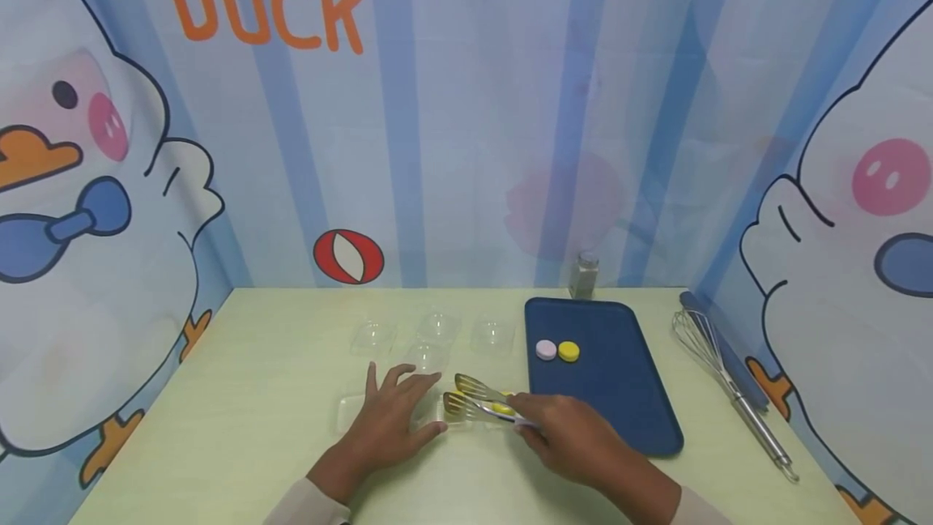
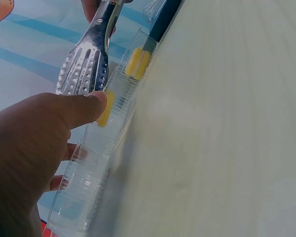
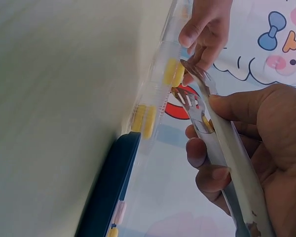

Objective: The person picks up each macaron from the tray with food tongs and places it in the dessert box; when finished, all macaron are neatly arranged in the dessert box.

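My right hand (image 1: 572, 436) grips metal serving tongs (image 2: 86, 64) with slotted heads. The tong heads stand slightly apart, above a clear plastic container (image 2: 74, 207) near the front of the table. Round yellow macaron-like sweets (image 3: 147, 121) sit in its right part, and another yellow sweet (image 3: 173, 73) lies further left, beside the tong tips. Whether the tongs touch that one, I cannot tell. My left hand (image 1: 389, 416) is spread over the container's left and middle parts, thumb on the near side and fingers on the far side; firm contact is unclear.
Several clear domed lids (image 1: 375, 335) lie behind the hands. On the right, a dark blue tray (image 1: 605, 403) bears a pink sweet (image 1: 546, 350) and a yellow sweet (image 1: 568, 352). A glass jar (image 1: 584, 275) stands behind it. A whisk (image 1: 736, 395) lies beside a blue-handled utensil (image 1: 729, 355).
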Action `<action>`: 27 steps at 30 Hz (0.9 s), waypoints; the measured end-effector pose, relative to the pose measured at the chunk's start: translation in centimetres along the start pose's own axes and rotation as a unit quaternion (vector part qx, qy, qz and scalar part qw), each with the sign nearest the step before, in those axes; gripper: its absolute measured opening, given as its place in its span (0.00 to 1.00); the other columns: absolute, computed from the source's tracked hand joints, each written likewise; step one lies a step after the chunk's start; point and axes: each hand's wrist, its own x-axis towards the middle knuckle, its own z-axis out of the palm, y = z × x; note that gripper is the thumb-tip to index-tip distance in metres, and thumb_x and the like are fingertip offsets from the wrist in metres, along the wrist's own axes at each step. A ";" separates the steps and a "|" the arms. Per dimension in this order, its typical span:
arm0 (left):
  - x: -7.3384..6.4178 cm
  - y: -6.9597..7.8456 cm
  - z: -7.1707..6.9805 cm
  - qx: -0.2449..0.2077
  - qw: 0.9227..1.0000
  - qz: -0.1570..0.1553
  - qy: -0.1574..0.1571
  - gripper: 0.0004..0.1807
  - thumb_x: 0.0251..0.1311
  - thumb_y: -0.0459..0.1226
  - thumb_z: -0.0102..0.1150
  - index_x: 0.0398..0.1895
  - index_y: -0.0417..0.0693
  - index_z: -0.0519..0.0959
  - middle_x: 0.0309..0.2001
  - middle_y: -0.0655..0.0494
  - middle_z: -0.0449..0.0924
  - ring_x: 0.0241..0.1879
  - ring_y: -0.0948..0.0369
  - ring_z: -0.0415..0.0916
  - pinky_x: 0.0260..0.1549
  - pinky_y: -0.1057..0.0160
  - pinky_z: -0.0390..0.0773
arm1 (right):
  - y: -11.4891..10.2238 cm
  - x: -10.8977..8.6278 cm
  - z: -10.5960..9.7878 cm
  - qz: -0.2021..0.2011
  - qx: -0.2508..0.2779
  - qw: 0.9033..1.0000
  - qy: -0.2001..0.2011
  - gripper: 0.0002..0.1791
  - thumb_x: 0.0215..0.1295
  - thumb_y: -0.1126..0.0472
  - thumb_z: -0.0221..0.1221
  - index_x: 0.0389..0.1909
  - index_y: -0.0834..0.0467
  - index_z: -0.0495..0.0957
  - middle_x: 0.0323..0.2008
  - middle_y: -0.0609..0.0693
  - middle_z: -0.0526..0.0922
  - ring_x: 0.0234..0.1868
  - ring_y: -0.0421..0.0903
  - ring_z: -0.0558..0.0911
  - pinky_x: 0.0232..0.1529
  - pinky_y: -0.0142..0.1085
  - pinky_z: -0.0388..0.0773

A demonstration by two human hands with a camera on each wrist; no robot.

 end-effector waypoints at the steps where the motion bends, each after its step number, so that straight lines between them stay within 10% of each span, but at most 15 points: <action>1: 0.0 0.0 0.0 0.000 1.000 0.002 0.001 0.39 0.63 0.55 0.75 0.76 0.54 0.77 0.68 0.53 0.86 0.74 0.44 0.73 0.73 0.13 0.51 | 0.0 0.1 0.1 -0.001 -0.003 1.000 -0.003 0.21 0.75 0.60 0.68 0.66 0.53 0.86 0.60 0.51 0.91 0.57 0.50 0.92 0.53 0.48 0.91; 27: 0.0 0.0 -0.1 0.000 1.000 0.008 -0.001 0.39 0.65 0.55 0.74 0.76 0.52 0.77 0.67 0.52 0.86 0.74 0.43 0.73 0.73 0.12 0.50 | -1.4 1.3 -0.3 0.024 -0.032 0.998 -0.048 0.22 0.74 0.57 0.70 0.67 0.51 0.85 0.62 0.50 0.91 0.55 0.49 0.92 0.49 0.47 0.91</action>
